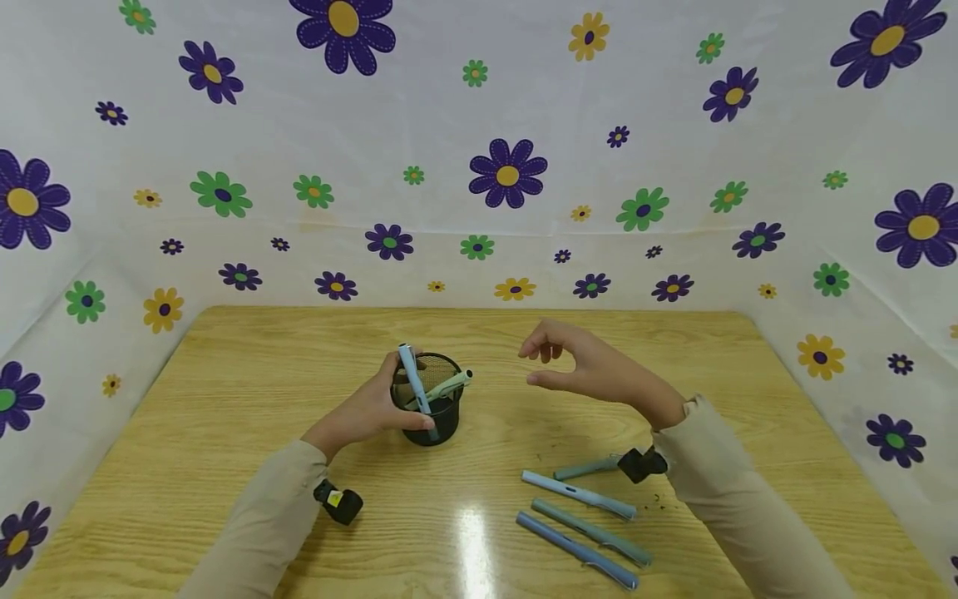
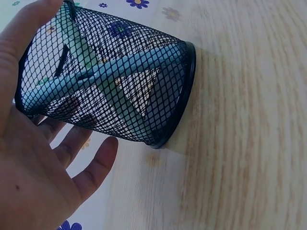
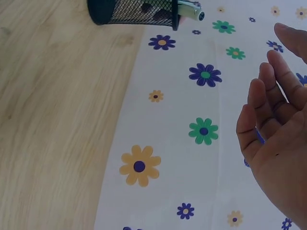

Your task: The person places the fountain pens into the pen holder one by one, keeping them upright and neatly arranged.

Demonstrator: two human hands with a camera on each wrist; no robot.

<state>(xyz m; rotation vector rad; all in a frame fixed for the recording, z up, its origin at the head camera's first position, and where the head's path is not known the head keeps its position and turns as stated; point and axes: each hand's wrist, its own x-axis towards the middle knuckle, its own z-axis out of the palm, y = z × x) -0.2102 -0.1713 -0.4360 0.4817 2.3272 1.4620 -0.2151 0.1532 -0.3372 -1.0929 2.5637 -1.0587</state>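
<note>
My left hand [image 1: 377, 403] grips a black mesh pen holder [image 1: 441, 428] around its side, thumb at the front and fingers behind. Inside lean a light blue pen [image 1: 413, 376] and a pale green pen [image 1: 449, 384], which cross each other through the mesh in the left wrist view. To the right of the holder, my right hand [image 1: 591, 362] hovers over the table with relaxed, slightly bent fingers and nothing between them. The right wrist view shows the same hand [image 3: 278, 124] apart from the mesh holder [image 3: 139, 12].
On the table [image 1: 224, 399], right of centre, lie several pens: a green pen [image 1: 587, 468] partly under the right wrist camera, a light blue pen [image 1: 580, 494], another green pen [image 1: 591, 532] and a darker blue pen [image 1: 576, 549]. A flower-printed cloth [image 1: 419, 125] surrounds the table.
</note>
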